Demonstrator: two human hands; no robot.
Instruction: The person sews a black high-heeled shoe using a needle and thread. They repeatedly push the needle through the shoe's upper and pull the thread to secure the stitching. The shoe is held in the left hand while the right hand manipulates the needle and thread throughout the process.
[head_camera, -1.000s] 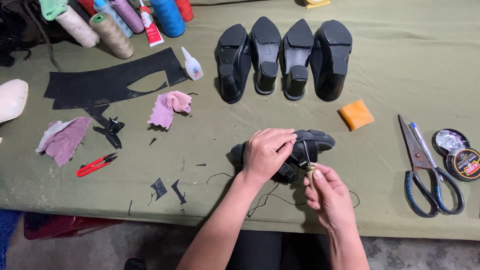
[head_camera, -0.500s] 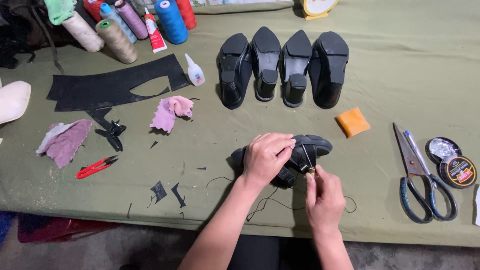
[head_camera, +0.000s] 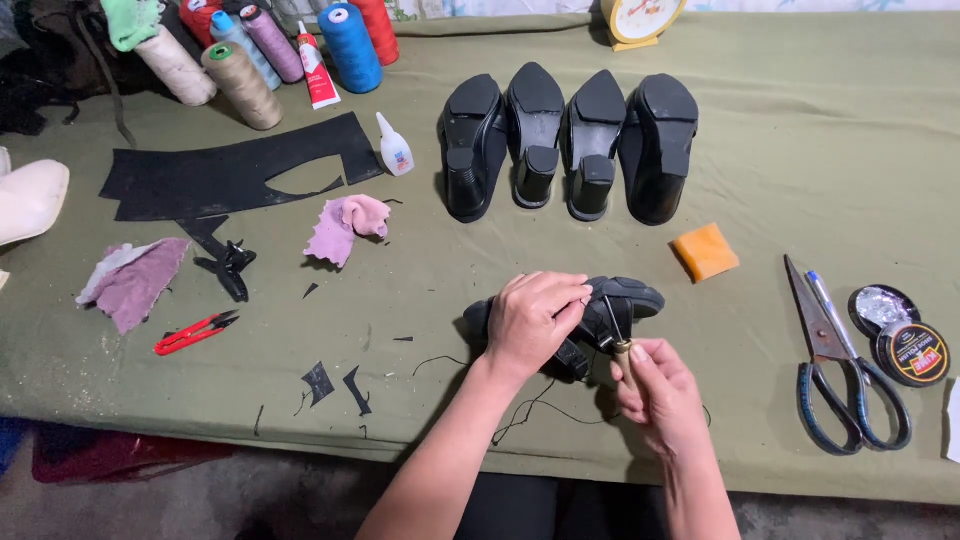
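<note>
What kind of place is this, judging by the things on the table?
Probably a shoe-repair bench: four black shoes lie soles up, thread cones stand at the back, and scissors and cut black sheet lie on the green table.

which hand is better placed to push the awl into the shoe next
Right. The right hand grips the awl by its wooden handle, its metal tip at the black shoe. The left hand is clamped over the shoe, pinning it on the table.

White glue bottle (head_camera: 394, 146) (red-blue label)
</note>
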